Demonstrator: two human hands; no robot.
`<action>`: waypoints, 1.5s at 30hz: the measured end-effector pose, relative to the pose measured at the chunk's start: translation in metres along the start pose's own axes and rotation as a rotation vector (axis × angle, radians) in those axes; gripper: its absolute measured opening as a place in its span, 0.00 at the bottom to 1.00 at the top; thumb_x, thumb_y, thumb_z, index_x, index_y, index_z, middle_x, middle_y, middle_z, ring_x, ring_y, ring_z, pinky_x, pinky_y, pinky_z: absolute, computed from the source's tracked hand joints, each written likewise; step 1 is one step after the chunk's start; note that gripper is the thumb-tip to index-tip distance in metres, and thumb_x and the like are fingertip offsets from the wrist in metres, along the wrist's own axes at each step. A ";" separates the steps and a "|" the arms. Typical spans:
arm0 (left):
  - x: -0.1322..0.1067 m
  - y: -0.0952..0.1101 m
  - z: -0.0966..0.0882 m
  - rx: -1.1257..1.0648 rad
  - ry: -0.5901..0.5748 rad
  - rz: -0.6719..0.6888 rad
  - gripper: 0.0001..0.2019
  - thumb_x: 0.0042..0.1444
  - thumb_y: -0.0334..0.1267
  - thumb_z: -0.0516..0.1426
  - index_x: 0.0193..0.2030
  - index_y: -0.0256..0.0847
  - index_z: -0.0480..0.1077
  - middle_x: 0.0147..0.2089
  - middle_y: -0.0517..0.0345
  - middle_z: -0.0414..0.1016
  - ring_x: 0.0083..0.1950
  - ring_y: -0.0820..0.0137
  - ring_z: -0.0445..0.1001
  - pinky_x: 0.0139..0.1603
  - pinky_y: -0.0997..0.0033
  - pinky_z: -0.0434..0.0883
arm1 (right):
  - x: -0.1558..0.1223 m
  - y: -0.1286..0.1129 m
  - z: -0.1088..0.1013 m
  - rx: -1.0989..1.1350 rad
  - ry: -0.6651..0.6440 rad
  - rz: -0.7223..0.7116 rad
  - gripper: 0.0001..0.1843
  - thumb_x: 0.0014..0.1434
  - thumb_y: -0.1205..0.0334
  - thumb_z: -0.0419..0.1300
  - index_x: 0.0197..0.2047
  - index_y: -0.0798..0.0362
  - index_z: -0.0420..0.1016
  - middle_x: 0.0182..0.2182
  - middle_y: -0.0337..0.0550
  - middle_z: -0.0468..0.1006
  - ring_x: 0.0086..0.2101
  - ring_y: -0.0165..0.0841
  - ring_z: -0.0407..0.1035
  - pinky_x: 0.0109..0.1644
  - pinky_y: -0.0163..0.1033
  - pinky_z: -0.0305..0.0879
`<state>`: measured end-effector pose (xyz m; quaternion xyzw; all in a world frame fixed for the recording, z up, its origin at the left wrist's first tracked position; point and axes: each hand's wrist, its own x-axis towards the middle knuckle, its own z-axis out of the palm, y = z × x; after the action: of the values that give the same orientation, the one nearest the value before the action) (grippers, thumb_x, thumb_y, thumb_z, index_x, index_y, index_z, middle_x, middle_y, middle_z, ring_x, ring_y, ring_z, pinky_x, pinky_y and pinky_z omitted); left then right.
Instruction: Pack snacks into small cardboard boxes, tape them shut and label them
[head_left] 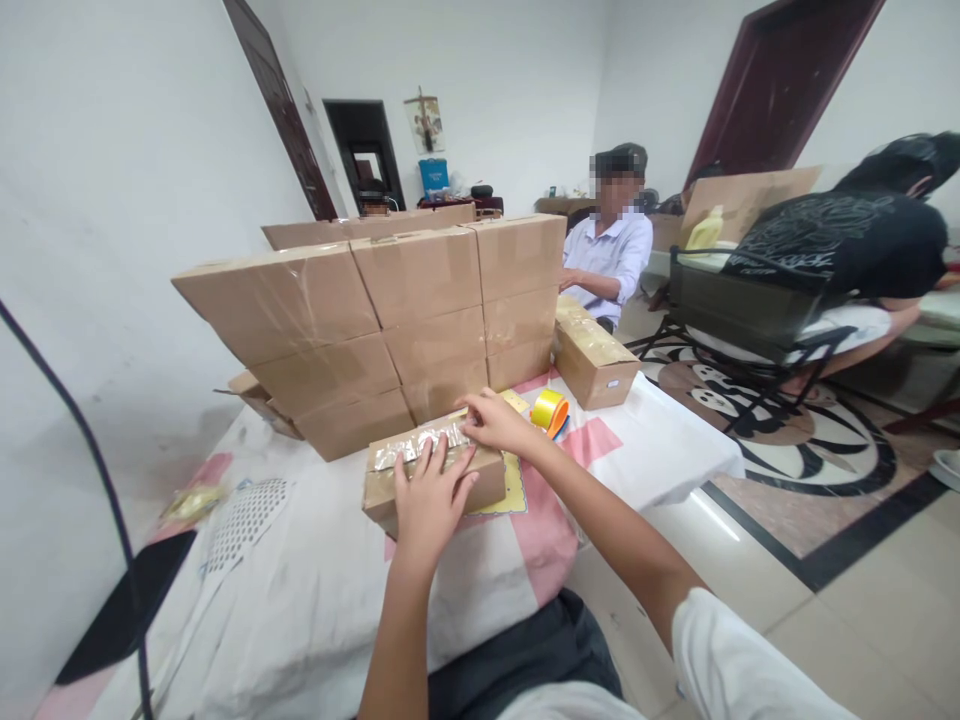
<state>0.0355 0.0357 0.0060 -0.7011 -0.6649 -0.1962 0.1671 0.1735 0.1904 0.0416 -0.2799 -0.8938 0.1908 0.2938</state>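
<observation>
In front of me on the table lies a small cardboard box (480, 482) with clear, shiny tape along its top. My left hand (431, 490) rests on the near side of the lid with its fingers spread. Toward the box's far right end, my right hand (495, 420) has its fingers bent and pressed together at the tape; whatever they pinch is too small to make out. A tape roll (550, 410), yellow with an orange core, sits right of the box. Under the box shows part of a yellow printed sheet (514, 490).
Stacked cardboard boxes (420, 300) form a wall behind my box. Another taped box (596, 355) lies at the table's right edge. A white and pink cloth (300, 600) covers the table. Left are a perforated white piece (244, 520) and a black cable (97, 450). Other people sit beyond.
</observation>
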 end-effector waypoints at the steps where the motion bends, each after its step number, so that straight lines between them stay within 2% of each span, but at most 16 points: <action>1: 0.000 0.000 0.000 -0.007 0.009 0.000 0.20 0.71 0.50 0.53 0.66 0.59 0.72 0.72 0.47 0.67 0.73 0.46 0.66 0.71 0.28 0.53 | 0.000 0.000 0.000 0.004 0.003 0.008 0.23 0.58 0.70 0.65 0.57 0.54 0.75 0.33 0.40 0.76 0.46 0.39 0.66 0.49 0.39 0.62; 3: -0.001 0.000 0.001 -0.022 0.023 0.000 0.20 0.70 0.49 0.53 0.66 0.58 0.73 0.72 0.47 0.68 0.72 0.46 0.67 0.71 0.28 0.54 | -0.001 0.000 0.000 0.017 0.013 0.007 0.22 0.59 0.70 0.65 0.58 0.54 0.75 0.34 0.41 0.76 0.46 0.40 0.66 0.50 0.41 0.63; 5: -0.002 -0.001 0.002 -0.033 0.035 0.001 0.20 0.70 0.49 0.54 0.65 0.58 0.73 0.72 0.47 0.67 0.72 0.45 0.67 0.71 0.27 0.53 | -0.002 0.002 0.000 0.029 0.023 -0.017 0.21 0.60 0.69 0.65 0.57 0.54 0.74 0.40 0.44 0.77 0.48 0.40 0.67 0.53 0.42 0.64; 9: -0.002 -0.001 0.002 -0.038 0.045 0.006 0.19 0.70 0.49 0.54 0.64 0.58 0.74 0.72 0.47 0.67 0.71 0.45 0.68 0.72 0.27 0.53 | -0.002 0.008 0.001 0.061 0.014 -0.015 0.17 0.58 0.69 0.68 0.51 0.56 0.75 0.48 0.49 0.76 0.49 0.40 0.68 0.57 0.45 0.63; 12: -0.001 -0.001 0.002 -0.040 0.042 0.005 0.19 0.70 0.49 0.54 0.65 0.58 0.74 0.72 0.47 0.68 0.71 0.46 0.68 0.72 0.28 0.53 | -0.001 0.014 0.005 0.142 0.020 0.066 0.16 0.57 0.68 0.67 0.49 0.54 0.76 0.47 0.47 0.77 0.49 0.39 0.70 0.56 0.44 0.64; 14: -0.001 -0.001 0.001 -0.039 0.039 0.001 0.19 0.70 0.49 0.54 0.65 0.58 0.74 0.72 0.48 0.68 0.72 0.45 0.67 0.71 0.28 0.54 | 0.000 0.017 0.009 0.274 -0.010 0.176 0.14 0.58 0.66 0.66 0.49 0.54 0.76 0.46 0.45 0.78 0.47 0.38 0.71 0.54 0.43 0.64; 16: -0.001 0.000 0.000 -0.036 0.032 -0.004 0.19 0.70 0.49 0.53 0.65 0.57 0.74 0.72 0.47 0.68 0.72 0.45 0.67 0.71 0.28 0.54 | 0.001 0.021 0.012 0.402 -0.062 0.280 0.12 0.60 0.64 0.64 0.48 0.53 0.77 0.43 0.42 0.79 0.43 0.36 0.72 0.49 0.40 0.66; 19: -0.001 0.000 -0.002 -0.052 0.027 0.001 0.19 0.70 0.49 0.54 0.65 0.56 0.73 0.72 0.50 0.66 0.72 0.46 0.66 0.71 0.29 0.54 | 0.002 0.024 0.016 0.482 -0.100 0.352 0.12 0.60 0.63 0.62 0.48 0.53 0.78 0.37 0.39 0.78 0.35 0.32 0.70 0.43 0.37 0.66; 22: 0.001 0.000 -0.005 -0.109 0.027 0.035 0.18 0.71 0.45 0.53 0.65 0.56 0.73 0.71 0.55 0.69 0.72 0.51 0.67 0.73 0.30 0.52 | 0.004 0.026 0.020 0.498 -0.088 0.385 0.12 0.60 0.63 0.60 0.47 0.53 0.79 0.35 0.38 0.78 0.32 0.31 0.68 0.40 0.37 0.65; 24: 0.002 0.001 -0.006 -0.160 0.015 0.075 0.18 0.72 0.42 0.52 0.65 0.54 0.73 0.68 0.56 0.73 0.70 0.55 0.70 0.74 0.32 0.51 | 0.006 0.026 0.023 0.503 -0.065 0.395 0.11 0.60 0.64 0.59 0.45 0.54 0.79 0.36 0.39 0.79 0.34 0.31 0.69 0.44 0.38 0.66; 29: 0.004 0.005 -0.005 -0.233 0.042 0.135 0.18 0.72 0.34 0.51 0.62 0.49 0.74 0.64 0.55 0.77 0.64 0.61 0.76 0.72 0.44 0.60 | 0.006 0.026 0.027 0.524 -0.031 0.401 0.11 0.59 0.64 0.58 0.43 0.54 0.79 0.40 0.42 0.81 0.42 0.35 0.73 0.54 0.41 0.67; 32: 0.003 0.006 -0.003 -0.239 0.078 0.129 0.17 0.71 0.34 0.52 0.61 0.48 0.75 0.63 0.55 0.78 0.62 0.62 0.77 0.69 0.49 0.63 | 0.001 0.024 0.022 0.569 -0.076 0.380 0.15 0.56 0.61 0.63 0.47 0.51 0.79 0.45 0.41 0.80 0.46 0.36 0.73 0.55 0.41 0.67; 34: 0.002 0.006 -0.001 -0.238 0.089 0.122 0.17 0.71 0.34 0.52 0.61 0.49 0.75 0.63 0.55 0.78 0.62 0.62 0.78 0.69 0.50 0.63 | -0.004 0.023 0.018 0.618 -0.117 0.365 0.20 0.53 0.61 0.66 0.51 0.48 0.78 0.47 0.38 0.79 0.47 0.36 0.72 0.54 0.40 0.67; 36: 0.001 0.007 0.000 -0.235 0.093 0.118 0.17 0.71 0.34 0.51 0.61 0.49 0.74 0.63 0.56 0.78 0.62 0.62 0.78 0.68 0.50 0.62 | -0.006 0.022 0.016 0.660 -0.136 0.374 0.22 0.50 0.61 0.67 0.50 0.47 0.76 0.44 0.35 0.78 0.46 0.36 0.71 0.52 0.39 0.66; 40: 0.003 0.009 -0.001 -0.236 0.077 0.105 0.17 0.71 0.33 0.50 0.60 0.48 0.74 0.63 0.55 0.79 0.62 0.62 0.77 0.69 0.50 0.61 | -0.005 0.020 0.019 0.696 -0.122 0.439 0.18 0.49 0.61 0.66 0.46 0.47 0.74 0.38 0.34 0.76 0.42 0.35 0.69 0.46 0.37 0.65; 45: 0.006 0.017 -0.007 -0.247 0.015 0.083 0.16 0.68 0.31 0.51 0.57 0.45 0.74 0.64 0.51 0.77 0.63 0.60 0.76 0.71 0.48 0.59 | -0.003 0.017 0.023 0.729 -0.041 0.431 0.12 0.51 0.63 0.63 0.42 0.49 0.75 0.37 0.34 0.75 0.42 0.33 0.69 0.49 0.37 0.64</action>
<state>0.0520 0.0366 0.0154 -0.7416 -0.6049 -0.2748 0.0925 0.1678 0.1976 0.0140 -0.3345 -0.6943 0.5571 0.3093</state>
